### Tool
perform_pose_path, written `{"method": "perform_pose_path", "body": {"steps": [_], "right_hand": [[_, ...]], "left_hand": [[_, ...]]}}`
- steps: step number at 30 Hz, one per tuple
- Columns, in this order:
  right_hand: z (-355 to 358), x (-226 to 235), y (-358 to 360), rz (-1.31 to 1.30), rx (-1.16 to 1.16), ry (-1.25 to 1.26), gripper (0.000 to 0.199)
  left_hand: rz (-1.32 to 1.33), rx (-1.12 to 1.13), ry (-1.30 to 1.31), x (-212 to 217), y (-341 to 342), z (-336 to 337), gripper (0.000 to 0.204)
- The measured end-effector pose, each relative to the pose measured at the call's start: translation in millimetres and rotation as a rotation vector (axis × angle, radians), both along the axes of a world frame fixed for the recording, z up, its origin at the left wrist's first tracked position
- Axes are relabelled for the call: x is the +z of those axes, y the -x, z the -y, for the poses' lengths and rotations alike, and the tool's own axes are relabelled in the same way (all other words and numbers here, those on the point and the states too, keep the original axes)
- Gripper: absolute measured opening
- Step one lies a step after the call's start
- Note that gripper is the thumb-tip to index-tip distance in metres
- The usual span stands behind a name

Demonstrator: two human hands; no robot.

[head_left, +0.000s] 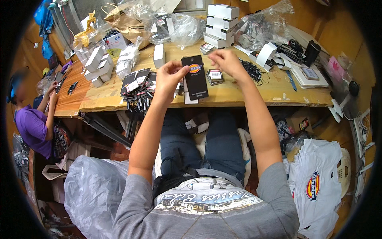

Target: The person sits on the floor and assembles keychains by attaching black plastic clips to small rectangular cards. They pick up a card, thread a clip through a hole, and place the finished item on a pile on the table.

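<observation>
My left hand pinches a black hang tag with a coloured logo near its top, held up over the table's front edge. A white card shows behind the tag's lower left side. To the right of the tag's top, my right hand is raised with thumb and fingers pressed together. Whether something thin sits in that pinch is too small to tell. Beyond and below the right hand lies a small stack of tags with white labels. A heap of black tags with dangling cords lies left of my left hand.
White boxes stand stacked at the back and piled at the left. Black cords lie tangled at the right, near a roll of white labels. A co-worker in purple sits at the left. White shirts lie at lower right.
</observation>
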State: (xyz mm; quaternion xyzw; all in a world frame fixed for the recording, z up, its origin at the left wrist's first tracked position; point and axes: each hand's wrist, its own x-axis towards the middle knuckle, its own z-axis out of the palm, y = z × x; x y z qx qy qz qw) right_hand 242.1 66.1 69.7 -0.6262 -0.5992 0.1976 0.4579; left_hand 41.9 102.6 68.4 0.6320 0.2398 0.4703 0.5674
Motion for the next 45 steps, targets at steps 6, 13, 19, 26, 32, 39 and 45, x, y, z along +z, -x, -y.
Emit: {"method": "perform_pose_path", "body": {"steps": [6,13,19,26,32,39,45], "right_hand": [[2.2,-27.9,-21.4,0.377,-0.170,0.095,0.038],[-9.5,-36.6,-30.3,0.098,-0.179,-0.083,0.029],[-24.4,-45.4,-41.9,-0.222,-0.150,0.018,0.027],[29.2,-17.1,-3.9,-0.521,0.168,-0.119,0.024],[69.7,-43.4,45.8,-0.142,0.058,-0.239,0.025],[77.4,-36.4,-21.1,-0.083,-0.305,-0.244,0.018],[92.1,-44.3,-158.3,0.390,-0.821,0.191,0.013]], "left_hand": [[0.187,-0.038,0.076,-27.1,-3.9,10.2,0.012],[0.133,-0.037,0.077,-38.6,-3.4,15.0,0.014],[0.099,-0.027,0.142,-41.4,-2.5,20.5,0.015],[0.027,0.041,0.121,-49.3,-1.4,29.9,0.014],[-0.032,-0.096,0.057,-64.4,-14.7,51.3,0.015],[0.117,-0.158,0.186,-69.1,-16.8,70.5,0.019],[0.109,-0.280,0.272,-57.6,-3.0,72.2,0.023]]}}
